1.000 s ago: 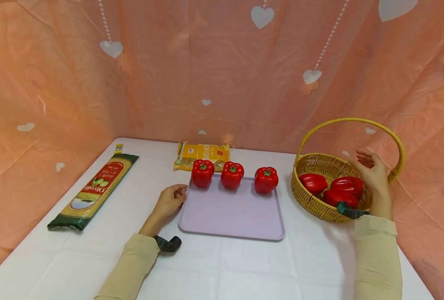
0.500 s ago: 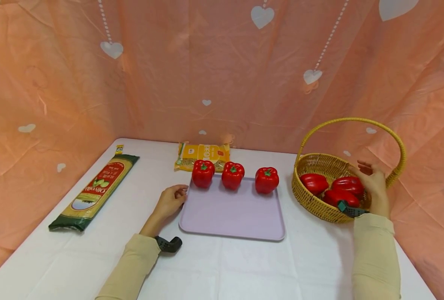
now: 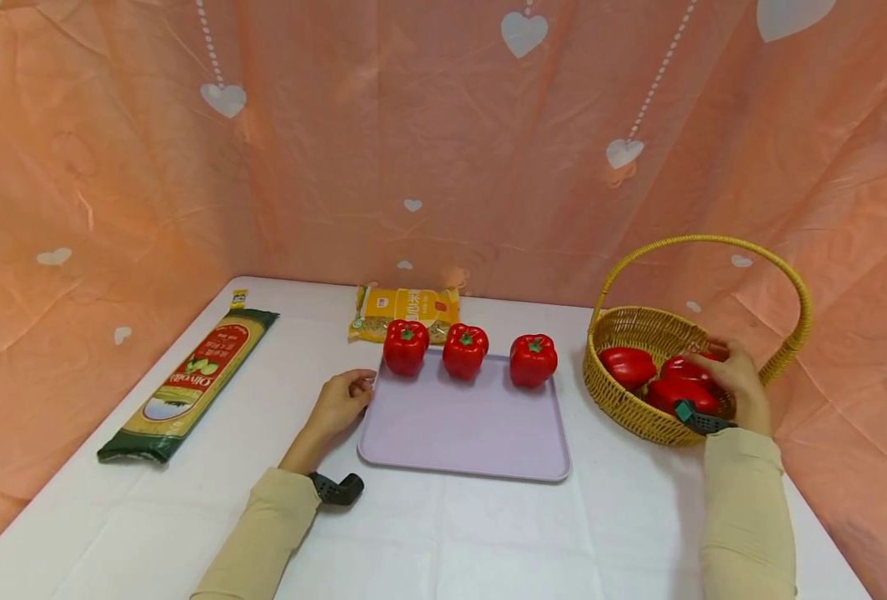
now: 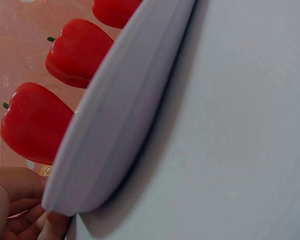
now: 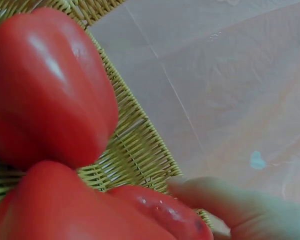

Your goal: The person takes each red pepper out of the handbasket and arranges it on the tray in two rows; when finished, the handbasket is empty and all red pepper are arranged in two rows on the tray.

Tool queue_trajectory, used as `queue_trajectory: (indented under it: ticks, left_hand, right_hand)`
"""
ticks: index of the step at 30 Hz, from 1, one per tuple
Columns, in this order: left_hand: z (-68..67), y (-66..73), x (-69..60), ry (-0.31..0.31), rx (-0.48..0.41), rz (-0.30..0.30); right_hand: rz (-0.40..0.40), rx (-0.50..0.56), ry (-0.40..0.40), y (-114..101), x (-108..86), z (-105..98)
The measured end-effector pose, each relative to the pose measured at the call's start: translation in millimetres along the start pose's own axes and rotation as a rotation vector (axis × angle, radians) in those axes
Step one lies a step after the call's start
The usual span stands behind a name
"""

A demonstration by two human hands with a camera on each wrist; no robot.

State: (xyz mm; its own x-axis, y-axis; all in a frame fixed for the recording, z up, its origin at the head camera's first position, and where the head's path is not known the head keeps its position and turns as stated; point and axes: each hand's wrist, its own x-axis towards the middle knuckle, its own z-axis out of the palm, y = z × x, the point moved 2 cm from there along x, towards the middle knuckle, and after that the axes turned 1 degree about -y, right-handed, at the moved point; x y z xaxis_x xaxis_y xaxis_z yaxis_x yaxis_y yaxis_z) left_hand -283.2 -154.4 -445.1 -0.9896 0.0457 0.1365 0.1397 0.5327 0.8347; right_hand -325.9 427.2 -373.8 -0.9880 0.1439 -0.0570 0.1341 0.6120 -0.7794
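My left hand (image 3: 341, 402) is at the left rim of a lilac tray (image 3: 464, 425), its fingers curled at the tray's corner. On the tray's far edge stand three red bell peppers, a left one (image 3: 405, 347), a middle one (image 3: 464, 351) and a right one (image 3: 532, 360), stems up. My right hand (image 3: 739, 379) is inside a wicker basket (image 3: 623, 417), over the rear red bell pepper (image 3: 687, 368). In the right wrist view a finger (image 5: 205, 195) reaches this pepper's side. Two more red bell peppers, one left (image 3: 627, 367) and one in front (image 3: 679, 395), lie beside it.
The basket's tall handle (image 3: 702, 239) arches above the right hand. A yellow food packet (image 3: 406, 308) lies behind the tray. At the left lies a long green and gold Olivoilà packet (image 3: 188, 383). A pink curtain (image 3: 443, 150) borders the white table (image 3: 503, 542).
My right hand has come down into the basket, from above its right side onto the rear pepper. The left hand, the tray and its peppers have stayed in place.
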Motion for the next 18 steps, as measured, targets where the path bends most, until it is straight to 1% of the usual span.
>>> queue_trajectory:
  ticks: [4, 6, 9, 11, 13, 18]
  left_hand:
    - [0.5, -0.6, -0.2, -0.001, -0.002, 0.000]
    - [0.4, -0.4, -0.5, -0.004, -0.002, 0.003]
    - [0.5, -0.6, -0.8, -0.004, 0.002, 0.002]
    - [0.5, -1.1, -0.7, -0.004, 0.007, 0.007]
    - [0.6, -1.5, -0.4, 0.001, 0.007, 0.006]
    - [0.6, -1.6, 0.4, 0.003, 0.005, 0.005]
  right_hand:
    - [-0.011, -0.101, -0.072, -11, -9.2, 3]
    - [-0.005, -0.160, -0.081, -14, -11.5, 4]
    - [0.008, -0.200, -0.084, -15, -12.7, 5]
    - [0.012, -0.195, -0.087, -15, -12.3, 5]
    - [0.019, -0.168, -0.097, -15, -12.1, 6]
    - [0.031, -0.084, -0.158, -16, -13.7, 9]
